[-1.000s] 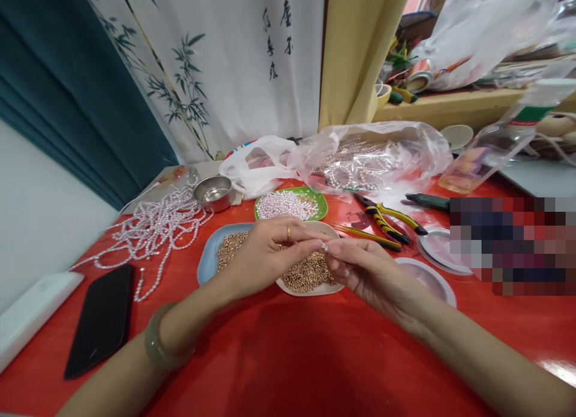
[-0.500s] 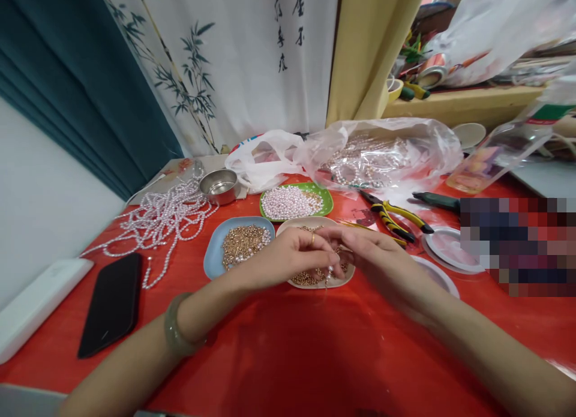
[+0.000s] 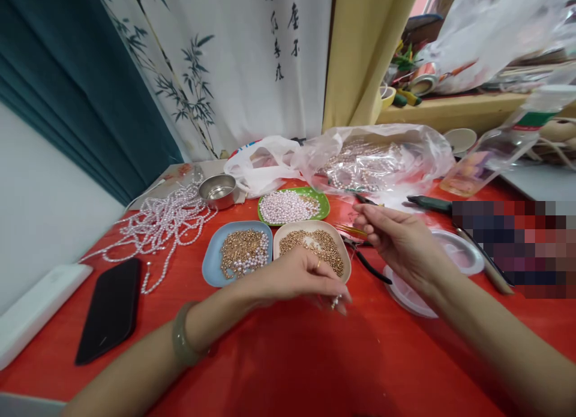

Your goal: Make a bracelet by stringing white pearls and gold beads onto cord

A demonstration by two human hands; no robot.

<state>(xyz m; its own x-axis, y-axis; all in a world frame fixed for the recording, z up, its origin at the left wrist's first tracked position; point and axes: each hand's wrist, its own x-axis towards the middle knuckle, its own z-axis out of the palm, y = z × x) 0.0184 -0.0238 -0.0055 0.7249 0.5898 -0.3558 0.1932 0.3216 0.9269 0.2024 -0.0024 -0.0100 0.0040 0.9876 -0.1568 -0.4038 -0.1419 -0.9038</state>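
Observation:
My left hand (image 3: 310, 278) is closed in a pinch on a few small pearl beads (image 3: 335, 301), at the front edge of the beige plate (image 3: 346, 267). My right hand (image 3: 400, 240) is raised to the right of that plate, thumb and fingertips pressed together. Whatever thin thing they grip is too fine to make out. Gold beads (image 3: 330, 249) fill much of the beige plate. To its left is a blue plate (image 3: 211, 266) with gold and pearl beads. Behind them, a green plate (image 3: 324, 208) carries pearl beads (image 3: 288, 207).
Strings of pearl beads (image 3: 168, 216) lie heaped at left, near a black phone (image 3: 109, 309) and a metal bowl (image 3: 219, 191). Partly hidden pliers (image 3: 371, 267), round clear plastic containers (image 3: 411, 294) and a plastic bottle (image 3: 492, 147) are at right. Plastic bags (image 3: 373, 159) lie behind.
My hands have come apart from over the beige plate. The right one moved up and to the right; the left moved slightly toward me, still holding beads.

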